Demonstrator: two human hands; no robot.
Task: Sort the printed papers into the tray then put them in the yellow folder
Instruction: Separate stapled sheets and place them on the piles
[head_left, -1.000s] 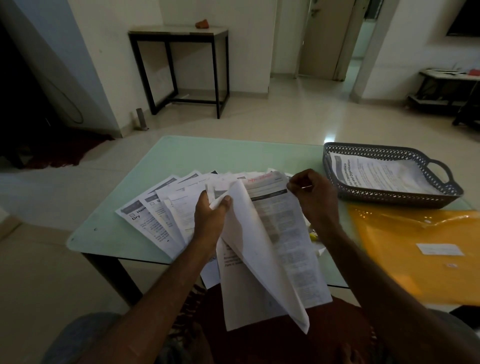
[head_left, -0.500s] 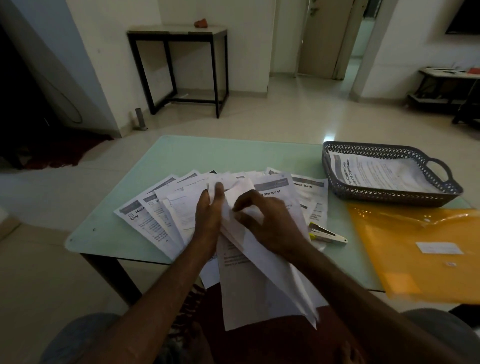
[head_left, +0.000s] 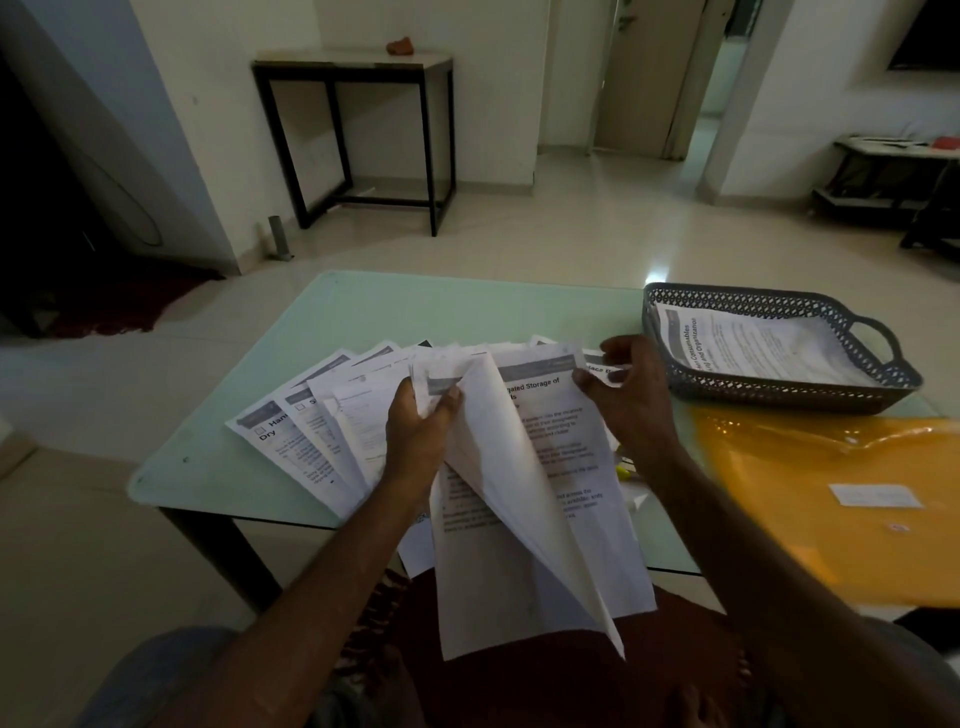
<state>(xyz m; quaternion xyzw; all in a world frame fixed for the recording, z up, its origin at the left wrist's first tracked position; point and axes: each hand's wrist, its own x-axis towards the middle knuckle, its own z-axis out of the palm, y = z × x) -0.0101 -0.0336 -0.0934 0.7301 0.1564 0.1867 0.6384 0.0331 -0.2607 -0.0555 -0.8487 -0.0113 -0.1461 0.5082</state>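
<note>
My left hand (head_left: 418, 431) grips the fanned printed papers (head_left: 322, 431) over the surface (head_left: 415, 312). My right hand (head_left: 628, 395) pinches one sheet's (head_left: 566, 457) upper corner. Just right of it sits the tray (head_left: 779, 387), paper inside, with the yellow folder (head_left: 831, 467) nearer me.

Thin, matt white paper forms the printed papers (head_left: 545, 519); the tray (head_left: 779, 387) is dark, matt latticed plastic; the yellow folder (head_left: 805, 519) is glossy, crinkled plastic; the table (head_left: 467, 312) top is smooth, probably frosted glass; the floor (head_left: 597, 234) is glossy tile.
</note>
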